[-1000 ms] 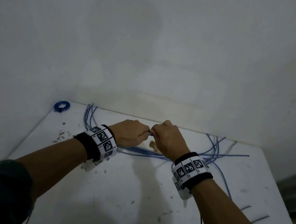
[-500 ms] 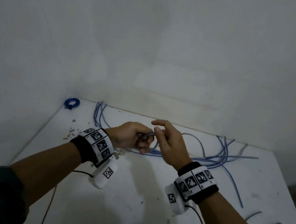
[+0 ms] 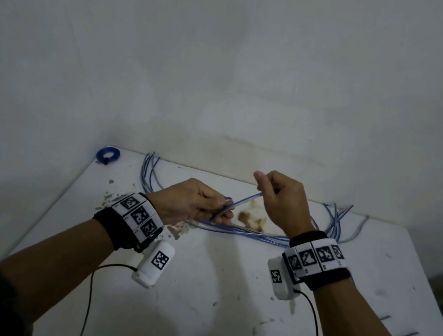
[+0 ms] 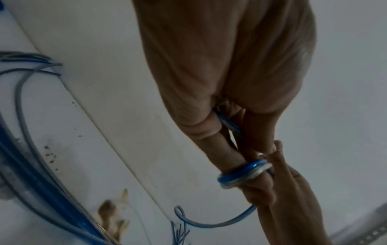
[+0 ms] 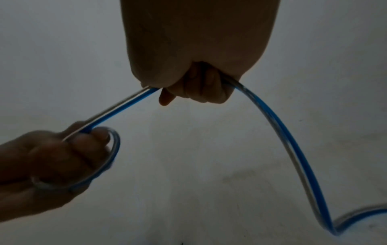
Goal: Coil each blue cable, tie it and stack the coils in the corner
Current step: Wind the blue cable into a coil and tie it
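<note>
Blue cable (image 3: 241,203) looped round my left hand (image 3: 195,202) fingers, pinched; right hand (image 3: 281,200) grips the run above the table (image 3: 195,293). Risk: slack lets the loop slip off.

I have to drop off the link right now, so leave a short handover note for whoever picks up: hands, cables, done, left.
Left hand: grips the first loops of a blue cable wound round its fingers.
Right hand: grips the same cable further along, above the table.
Loose cables: lying along the wall.
Done: one tied coil sits in the far left corner.
Left: finish winding this cable, tie it, stack it there; then the rest.
</note>
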The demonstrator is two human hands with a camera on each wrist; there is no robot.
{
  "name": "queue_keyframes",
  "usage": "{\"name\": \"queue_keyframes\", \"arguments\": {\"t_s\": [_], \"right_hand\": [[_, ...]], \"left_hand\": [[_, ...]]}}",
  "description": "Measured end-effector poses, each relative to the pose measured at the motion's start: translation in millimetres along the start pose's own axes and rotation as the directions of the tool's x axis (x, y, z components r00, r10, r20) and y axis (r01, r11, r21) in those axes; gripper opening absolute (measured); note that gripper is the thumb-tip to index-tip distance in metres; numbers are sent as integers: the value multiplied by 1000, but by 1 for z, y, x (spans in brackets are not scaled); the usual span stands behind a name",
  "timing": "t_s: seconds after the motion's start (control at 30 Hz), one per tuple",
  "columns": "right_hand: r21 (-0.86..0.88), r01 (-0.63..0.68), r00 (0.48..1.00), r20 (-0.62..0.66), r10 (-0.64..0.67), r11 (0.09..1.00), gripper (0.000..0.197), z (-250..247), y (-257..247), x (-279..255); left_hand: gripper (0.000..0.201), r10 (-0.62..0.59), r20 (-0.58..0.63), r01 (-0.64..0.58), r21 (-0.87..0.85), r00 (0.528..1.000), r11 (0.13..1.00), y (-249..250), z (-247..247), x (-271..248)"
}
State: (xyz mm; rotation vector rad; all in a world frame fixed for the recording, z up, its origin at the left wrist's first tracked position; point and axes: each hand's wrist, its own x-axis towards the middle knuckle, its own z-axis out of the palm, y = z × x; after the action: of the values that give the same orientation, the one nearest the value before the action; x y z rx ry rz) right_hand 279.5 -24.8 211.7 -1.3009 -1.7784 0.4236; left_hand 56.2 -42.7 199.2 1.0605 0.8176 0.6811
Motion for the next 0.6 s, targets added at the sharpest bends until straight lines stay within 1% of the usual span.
{"name": "queue_keyframes", "arguments": {"t_s": [0.03,0.1,0.17,0.2,0.27,0.3,0.33,0.4,0.47,0.53,0.6], "right_hand": [[-6,39,999,34,-39,999,39,0,-2,-2],[1,141,976,165,-140,990,33,2,-6,-6],[-27,255,924,301,-235,967,33,5,-9,-10],[-24,279,904,343,-254,960,31,7,-10,-11],[59,227,892,387,-232,972,23,7,-13,-10],[101,199,887,404,-223,975,24,6,-16,-9],[128,181,873,436,-220,975,25,5,-19,-9],[128,169,820,531,-211,977,15,4,-23,-10],[69,181,760,623,-185,981,10,1,-28,-13],[20,232,689,702,-179,973,15,0,-32,-19],[-8,301,619,762,-189,954,19,1,-36,-26]], "left_hand": [[31,5,-35,-4,5,999,1000,-1,1,1],[26,49,-161,-46,22,986,999,-4,4,6],[19,89,-296,-74,62,951,995,-7,4,12],[19,94,-326,-67,93,941,993,-7,4,14],[27,97,-328,-51,145,940,988,-9,8,17],[29,97,-338,-48,151,936,987,-10,11,19],[25,100,-358,-51,144,929,988,-11,13,19],[11,102,-402,-54,128,910,990,-15,17,21],[5,76,-459,-39,89,885,995,-17,16,24],[13,49,-525,-36,35,850,999,-19,10,26],[23,30,-586,-57,-29,810,998,-19,4,29]]}}
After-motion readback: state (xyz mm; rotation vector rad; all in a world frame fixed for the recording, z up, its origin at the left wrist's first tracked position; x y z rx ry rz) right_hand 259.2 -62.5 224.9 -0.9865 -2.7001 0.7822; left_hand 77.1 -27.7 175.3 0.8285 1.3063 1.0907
